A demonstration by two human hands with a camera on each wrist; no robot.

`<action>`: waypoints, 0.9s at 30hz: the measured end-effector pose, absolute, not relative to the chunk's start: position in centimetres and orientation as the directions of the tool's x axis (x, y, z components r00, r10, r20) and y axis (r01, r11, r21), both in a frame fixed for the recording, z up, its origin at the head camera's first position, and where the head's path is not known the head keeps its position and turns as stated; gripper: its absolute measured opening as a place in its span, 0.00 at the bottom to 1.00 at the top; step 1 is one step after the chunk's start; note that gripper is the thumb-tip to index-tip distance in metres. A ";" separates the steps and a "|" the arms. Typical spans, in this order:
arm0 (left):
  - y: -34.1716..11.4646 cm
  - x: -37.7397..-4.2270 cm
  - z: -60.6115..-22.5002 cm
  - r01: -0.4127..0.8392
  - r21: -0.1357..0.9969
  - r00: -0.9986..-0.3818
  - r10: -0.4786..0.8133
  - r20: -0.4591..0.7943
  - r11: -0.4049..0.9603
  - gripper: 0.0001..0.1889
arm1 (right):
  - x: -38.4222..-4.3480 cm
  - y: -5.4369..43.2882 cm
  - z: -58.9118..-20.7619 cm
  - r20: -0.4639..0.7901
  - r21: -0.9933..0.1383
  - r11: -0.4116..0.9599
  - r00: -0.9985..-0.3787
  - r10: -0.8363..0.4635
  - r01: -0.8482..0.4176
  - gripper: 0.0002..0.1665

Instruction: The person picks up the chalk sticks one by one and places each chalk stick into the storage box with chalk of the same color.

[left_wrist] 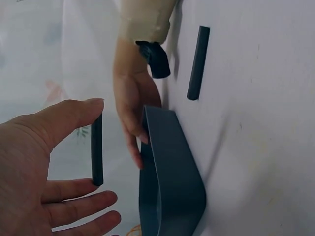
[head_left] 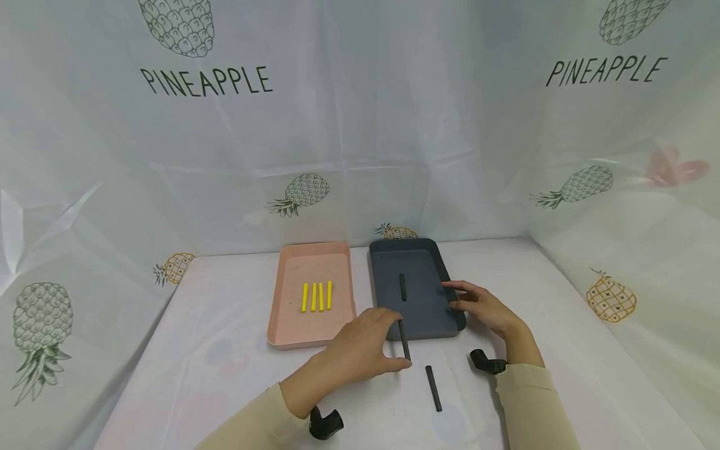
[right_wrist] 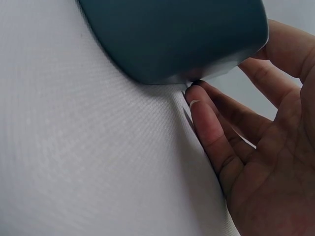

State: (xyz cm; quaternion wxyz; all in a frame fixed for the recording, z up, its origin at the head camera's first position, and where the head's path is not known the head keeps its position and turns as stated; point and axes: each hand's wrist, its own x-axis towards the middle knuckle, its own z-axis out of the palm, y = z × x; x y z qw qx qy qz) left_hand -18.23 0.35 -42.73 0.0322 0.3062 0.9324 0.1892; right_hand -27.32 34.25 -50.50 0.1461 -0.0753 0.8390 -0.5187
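My left hand (head_left: pixel 360 347) pinches a thin black stick (head_left: pixel 404 341) by its two ends, between thumb and fingertip, just before the dark grey tray (head_left: pixel 419 325). In the left wrist view the held stick (left_wrist: pixel 97 150) stands apart from the palm. At the tray's right side, my right hand (head_left: pixel 488 309) holds the rim, with some fingers (right_wrist: pixel 206 125) low against the outer wall in the right wrist view. One black stick (head_left: pixel 402 287) lies inside this tray. Another black stick (head_left: pixel 434 388) lies on the table in front, between the forearms.
A pink tray (head_left: pixel 287 334) stands left of the dark one, with several yellow sticks (head_left: pixel 321 297) side by side in it. Behind both trays, a pineapple-print sheet (head_left: pixel 360 125) hangs as a wall. White cloth (head_left: pixel 225 387) covers the table.
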 end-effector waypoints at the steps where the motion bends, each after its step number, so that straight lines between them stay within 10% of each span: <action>1: 0.4 -18.4 -42.7 0.561 0.372 -0.810 0.584 0.062 0.739 0.41 | -27.3 34.2 -50.5 -0.166 -0.893 0.450 -0.946 -0.279 0.024 0.34; 27: 1.8 -24.2 -43.5 0.535 0.313 -0.831 0.556 0.026 0.785 0.42 | -27.3 34.5 -50.6 -0.162 -0.902 0.430 -0.944 -0.287 0.024 0.34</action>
